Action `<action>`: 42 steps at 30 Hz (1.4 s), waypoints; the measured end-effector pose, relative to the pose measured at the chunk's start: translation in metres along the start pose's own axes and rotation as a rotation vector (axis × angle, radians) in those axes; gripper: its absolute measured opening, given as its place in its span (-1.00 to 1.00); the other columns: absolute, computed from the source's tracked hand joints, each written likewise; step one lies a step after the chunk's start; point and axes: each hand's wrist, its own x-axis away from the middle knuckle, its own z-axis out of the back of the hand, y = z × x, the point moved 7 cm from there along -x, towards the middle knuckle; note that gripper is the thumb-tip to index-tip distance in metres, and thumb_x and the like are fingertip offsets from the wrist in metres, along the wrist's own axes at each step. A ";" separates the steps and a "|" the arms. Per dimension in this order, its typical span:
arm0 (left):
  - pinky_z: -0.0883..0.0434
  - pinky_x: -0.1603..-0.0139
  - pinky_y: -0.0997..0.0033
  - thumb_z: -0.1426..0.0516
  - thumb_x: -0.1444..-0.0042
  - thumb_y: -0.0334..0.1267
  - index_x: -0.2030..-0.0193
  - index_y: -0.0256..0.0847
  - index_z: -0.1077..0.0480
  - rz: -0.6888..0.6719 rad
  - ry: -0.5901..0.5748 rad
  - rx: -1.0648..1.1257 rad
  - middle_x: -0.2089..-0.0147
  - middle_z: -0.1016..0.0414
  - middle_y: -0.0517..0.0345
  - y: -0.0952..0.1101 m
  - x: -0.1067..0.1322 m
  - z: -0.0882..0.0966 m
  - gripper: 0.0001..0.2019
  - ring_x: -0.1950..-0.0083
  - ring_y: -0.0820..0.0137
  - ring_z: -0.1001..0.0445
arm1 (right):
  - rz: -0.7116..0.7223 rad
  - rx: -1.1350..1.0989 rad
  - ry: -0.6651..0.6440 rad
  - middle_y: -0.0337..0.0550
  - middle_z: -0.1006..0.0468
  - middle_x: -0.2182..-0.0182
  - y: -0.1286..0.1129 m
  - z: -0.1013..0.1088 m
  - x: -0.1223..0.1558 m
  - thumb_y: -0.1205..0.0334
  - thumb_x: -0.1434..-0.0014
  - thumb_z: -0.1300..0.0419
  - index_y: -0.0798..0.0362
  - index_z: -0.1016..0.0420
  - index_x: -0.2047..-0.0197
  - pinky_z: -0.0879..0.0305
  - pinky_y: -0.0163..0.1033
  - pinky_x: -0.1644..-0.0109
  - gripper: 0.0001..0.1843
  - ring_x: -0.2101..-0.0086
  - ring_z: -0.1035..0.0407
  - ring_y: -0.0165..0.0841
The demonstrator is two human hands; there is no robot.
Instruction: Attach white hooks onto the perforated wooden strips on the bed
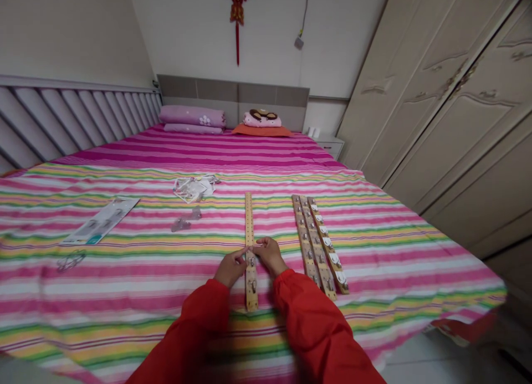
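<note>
Both hands meet at the middle of a narrow wooden strip (pixel 249 223) that lies lengthwise on the striped cloth. Rows of small holes run along its far half, and metal hooks (pixel 252 286) sit on its near part. My left hand (pixel 231 267) comes in from the left, its fingertips pressed together at the strip. From the right, my right hand (pixel 270 255) has thumb and index finger closed over the same spot. Whatever is between the fingertips is too small and covered to make out.
Right of my hands lie three wooden strips with metal hooks (pixel 310 237), the outermost with white pieces (pixel 327 242). To the left are small plastic bags (pixel 182 224), a heap of clear packaging (pixel 195 188), a blister pack (pixel 102 220) and wire loops (pixel 71 260). Wardrobe doors (pixel 453 112) stand right.
</note>
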 end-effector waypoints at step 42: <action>-0.38 0.18 0.28 -0.15 0.15 -0.13 0.21 -0.36 -0.51 -0.028 0.855 -0.166 0.39 -0.49 0.05 -0.002 -0.005 0.198 -0.60 0.30 0.28 -0.43 | -0.037 -0.198 -0.246 -0.44 -0.32 0.70 -0.013 0.011 0.036 0.31 0.21 -0.22 0.15 -0.41 0.14 0.20 -0.41 0.68 -0.54 0.75 0.02 -0.58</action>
